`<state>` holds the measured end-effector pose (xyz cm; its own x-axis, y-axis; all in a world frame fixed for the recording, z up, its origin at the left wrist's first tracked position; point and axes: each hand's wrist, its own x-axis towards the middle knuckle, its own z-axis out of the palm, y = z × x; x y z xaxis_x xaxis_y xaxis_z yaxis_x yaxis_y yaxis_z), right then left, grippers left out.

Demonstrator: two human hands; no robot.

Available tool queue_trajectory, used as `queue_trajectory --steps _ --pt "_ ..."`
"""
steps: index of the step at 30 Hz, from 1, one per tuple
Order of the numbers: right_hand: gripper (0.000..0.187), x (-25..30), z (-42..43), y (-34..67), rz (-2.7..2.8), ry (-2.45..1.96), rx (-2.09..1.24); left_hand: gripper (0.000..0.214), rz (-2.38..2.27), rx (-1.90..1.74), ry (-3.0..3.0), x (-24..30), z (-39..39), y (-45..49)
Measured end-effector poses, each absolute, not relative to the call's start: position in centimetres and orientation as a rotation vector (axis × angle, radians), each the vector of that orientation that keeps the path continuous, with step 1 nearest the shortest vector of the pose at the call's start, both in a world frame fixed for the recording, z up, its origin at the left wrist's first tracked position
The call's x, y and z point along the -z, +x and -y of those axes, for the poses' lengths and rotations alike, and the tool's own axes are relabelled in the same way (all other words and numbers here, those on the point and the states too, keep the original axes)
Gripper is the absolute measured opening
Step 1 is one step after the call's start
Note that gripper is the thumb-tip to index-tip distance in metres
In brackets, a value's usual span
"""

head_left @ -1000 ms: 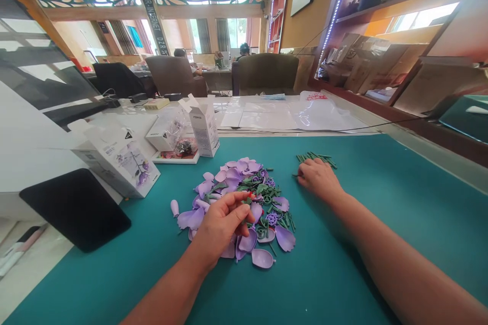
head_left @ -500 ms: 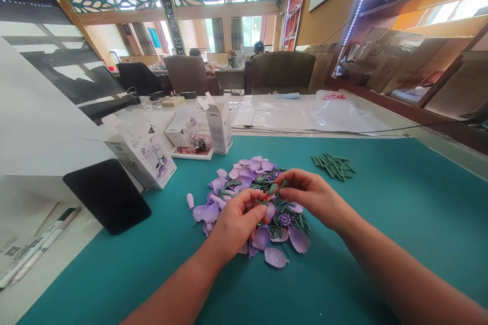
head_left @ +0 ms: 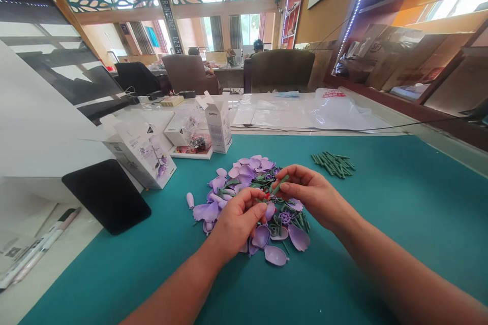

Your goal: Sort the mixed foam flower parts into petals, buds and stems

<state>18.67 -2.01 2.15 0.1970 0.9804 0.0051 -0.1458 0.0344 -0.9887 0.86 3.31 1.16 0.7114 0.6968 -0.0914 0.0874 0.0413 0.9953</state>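
A heap of purple petals and green plastic parts lies on the teal mat. Above its near side, my left hand pinches a small red and green piece between thumb and fingers. My right hand pinches a short green stem, whose lower end meets the red piece. A pile of green stem pieces lies apart on the mat, to the right of the heap.
Left of the mat lie a black pad and an open white box with a purple flower picture. Behind stand a small white carton, a plastic bag of parts and clear plastic sheets. People sit far behind.
My right hand left the green stem pile carrying one stem and came to the left hand over the heap. The stem's end now meets the red piece. The view shifted slightly.
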Motion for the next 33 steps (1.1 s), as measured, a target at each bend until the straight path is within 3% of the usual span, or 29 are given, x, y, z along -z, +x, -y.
queue_trajectory --steps 33 --pt "0.028 -2.32 2.22 18.00 1.030 -1.258 -0.975 0.017 -0.706 -0.575 1.641 -0.54 -3.11 0.78"
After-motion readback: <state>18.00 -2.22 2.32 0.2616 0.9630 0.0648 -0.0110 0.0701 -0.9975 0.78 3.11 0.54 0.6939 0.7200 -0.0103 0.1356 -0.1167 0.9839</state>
